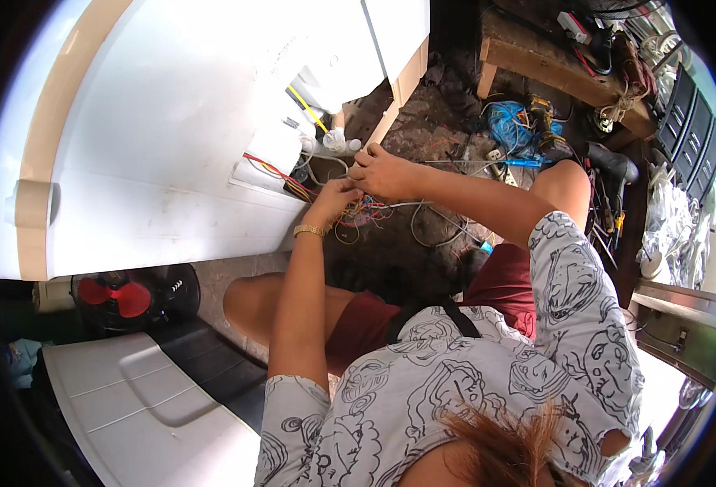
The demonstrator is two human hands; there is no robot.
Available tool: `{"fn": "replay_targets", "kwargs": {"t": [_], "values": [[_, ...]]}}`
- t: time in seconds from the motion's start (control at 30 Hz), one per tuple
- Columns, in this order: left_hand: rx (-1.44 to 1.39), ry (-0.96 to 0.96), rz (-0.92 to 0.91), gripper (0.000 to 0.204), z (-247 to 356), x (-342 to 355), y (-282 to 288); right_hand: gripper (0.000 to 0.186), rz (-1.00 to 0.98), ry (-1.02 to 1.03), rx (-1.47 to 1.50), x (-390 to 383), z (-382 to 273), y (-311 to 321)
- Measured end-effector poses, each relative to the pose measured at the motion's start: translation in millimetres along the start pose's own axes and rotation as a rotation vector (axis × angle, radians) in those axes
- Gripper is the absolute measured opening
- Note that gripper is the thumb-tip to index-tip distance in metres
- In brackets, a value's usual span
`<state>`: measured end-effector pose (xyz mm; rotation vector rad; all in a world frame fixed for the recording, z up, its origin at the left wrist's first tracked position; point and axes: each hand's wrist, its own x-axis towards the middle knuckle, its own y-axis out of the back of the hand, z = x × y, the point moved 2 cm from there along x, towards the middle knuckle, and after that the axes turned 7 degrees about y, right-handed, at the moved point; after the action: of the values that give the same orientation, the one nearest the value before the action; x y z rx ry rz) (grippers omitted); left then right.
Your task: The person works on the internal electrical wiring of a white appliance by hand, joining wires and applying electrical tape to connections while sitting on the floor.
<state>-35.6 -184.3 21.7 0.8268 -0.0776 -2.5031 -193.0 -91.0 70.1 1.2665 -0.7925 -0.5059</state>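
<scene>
1. Between 8 and 9 o'clock: black fan (135, 300) with red blades, on its own.
2. 10 o'clock: big white appliance (171, 146), recess open, so access looks done.
3. Between 10 and 11: red-and-yellow wires (275, 170) run out of that recess toward your hands.
4. 11 o'clock: your left hand (336, 197), fingers bent, tips bunched beside the wiring; can't tell if it's gripping.
5. 12 o'clock, near centre: loose wires (364, 214), tangled, just below your fingers. Probably mid-job; sorting and tidying look left.
6. Just past 12: your right hand (384, 173), fingers curled in against the left's; can't tell what's pinched.
7. 2 o'clock: blue-handled screwdriver (524, 163) and, just above, yellow-black drill (543, 122), both out of hand.
</scene>
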Motion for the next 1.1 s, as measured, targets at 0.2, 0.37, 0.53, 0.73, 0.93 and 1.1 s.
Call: {"fn": "replay_targets", "kwargs": {"t": [0.2, 0.37, 0.53, 0.73, 0.93, 1.1], "values": [[-0.108, 0.184, -0.046, 0.026, -1.4, 16.4, -11.7, 0.023, 0.212, 0.155, 0.006, -8.4, 2.2, -7.1], [-0.288, 0.254, 0.014, 0.028, 4.4, 18.2, -27.7, 0.017, 0.151, 0.035, -0.029, -16.4, 4.8, -6.1], [-0.114, -0.159, 0.435, 0.017, -23.7, 18.1, -10.8, 0.013, 0.134, -0.287, 0.221, 0.8, 13.9, -9.1], [-0.047, -0.451, 0.578, 0.015, -9.0, -1.1, -35.9, 0.018, 0.035, -0.636, 0.626, 0.0, 36.0, -26.0], [-0.088, -0.36, 0.572, 0.016, -19.0, -1.0, -20.2, 0.031, 0.062, -0.632, 0.684, 2.9, 33.6, -33.3], [-0.183, -0.001, 0.533, 0.018, -39.9, -33.2, -6.9, 0.049, 0.079, -1.222, 0.727, -65.5, 30.8, -87.4]]}}
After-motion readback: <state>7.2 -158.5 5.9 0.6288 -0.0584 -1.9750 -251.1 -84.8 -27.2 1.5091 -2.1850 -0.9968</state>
